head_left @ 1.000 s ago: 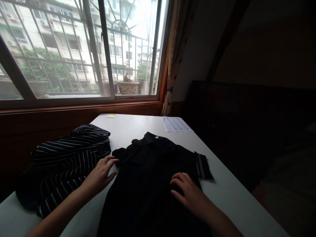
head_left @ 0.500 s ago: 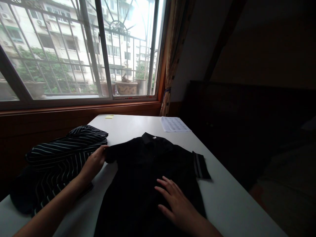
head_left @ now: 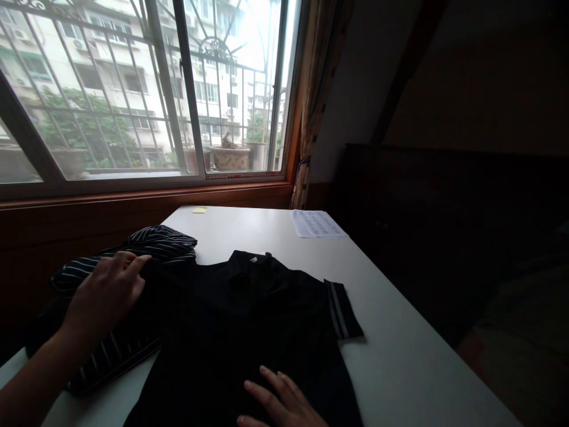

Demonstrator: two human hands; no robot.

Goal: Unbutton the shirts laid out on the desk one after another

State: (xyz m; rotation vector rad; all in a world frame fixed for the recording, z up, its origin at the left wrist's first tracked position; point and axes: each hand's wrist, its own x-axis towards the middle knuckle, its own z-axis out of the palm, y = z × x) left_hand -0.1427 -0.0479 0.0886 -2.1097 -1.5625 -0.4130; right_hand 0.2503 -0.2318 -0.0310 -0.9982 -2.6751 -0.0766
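Note:
A black short-sleeved collared shirt (head_left: 249,332) lies spread over the white table (head_left: 400,344), its collar toward the window. Grey stripes band the right sleeve's cuff. My left hand (head_left: 109,284) is closed on the end of the left sleeve, lifted over the striped garment. My right hand (head_left: 284,400) rests on the shirt's front with fingers spread, partly cut off by the lower edge. Under and behind my left hand sits a bunched black garment with white stripes (head_left: 162,243), partly covered by the stretched sleeve.
Printed paper sheets (head_left: 317,223) lie at the table's far right corner. A yellow sticky note (head_left: 200,210) is near the far left edge. Beyond the table stand a barred window (head_left: 231,101) and a tied curtain (head_left: 306,136). Dark furniture (head_left: 427,225) is on the right.
My left hand has pulled the sleeve leftward over the striped garment. The shirt has shifted left and its collar has tilted. My right hand has moved left and nearer to me.

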